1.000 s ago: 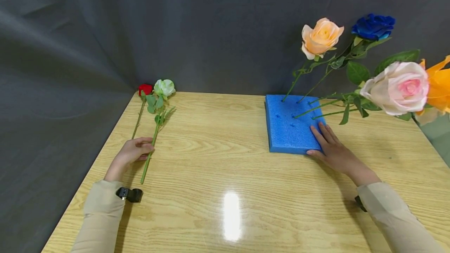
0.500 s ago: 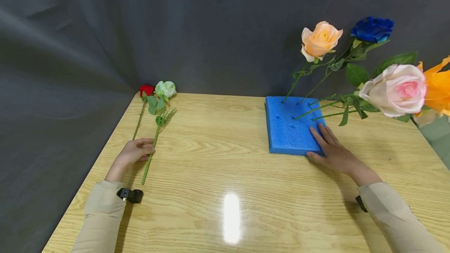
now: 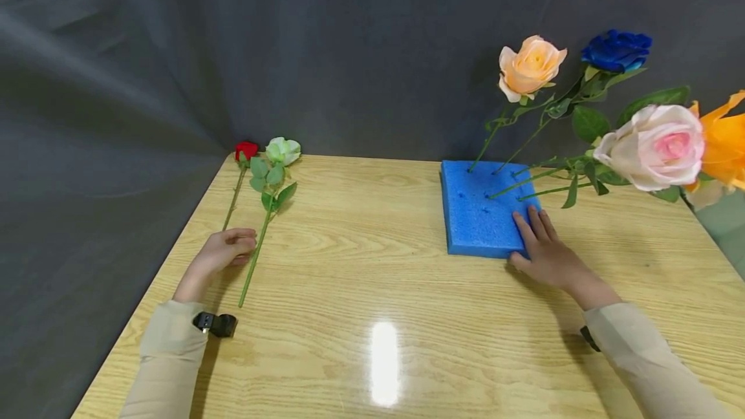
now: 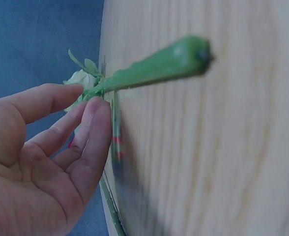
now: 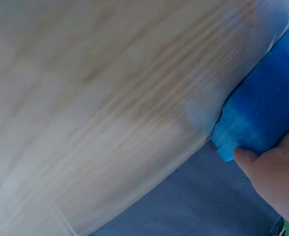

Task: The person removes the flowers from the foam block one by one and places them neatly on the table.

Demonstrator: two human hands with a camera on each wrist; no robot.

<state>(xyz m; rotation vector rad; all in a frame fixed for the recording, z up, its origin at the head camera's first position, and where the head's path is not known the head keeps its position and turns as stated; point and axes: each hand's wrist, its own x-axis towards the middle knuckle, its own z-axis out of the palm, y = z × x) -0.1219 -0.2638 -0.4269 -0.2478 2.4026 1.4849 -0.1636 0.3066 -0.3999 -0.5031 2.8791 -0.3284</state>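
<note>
In the head view, my left hand (image 3: 224, 254) pinches the green stem of a pale green-white rose (image 3: 283, 150) between thumb and fingertips. The left wrist view shows the stem's cut end (image 4: 186, 56) pointing toward the camera. Beside that hand a red rose (image 3: 246, 150) lies on the table, its lower stem hidden behind the hand. At the right, my right hand (image 3: 550, 254) rests on the front right corner of a blue foam block (image 3: 477, 228), fingers laid out over the top. Its thumb touches the block's front side, also seen in the right wrist view.
Stuck in the block are stems of a peach rose (image 3: 532, 68), a blue rose (image 3: 617, 50), a pink-white rose (image 3: 654, 146) and an orange flower (image 3: 724, 138), leaning right. Small holes show in the foam. A dark cloth (image 3: 361, 57) hangs behind the wooden table (image 3: 361, 231).
The pale green-white rose has turned in my left hand, its bloom shifting right and leaves spreading. My right hand has shifted slightly on the foam block, its fingers drawing closer together.
</note>
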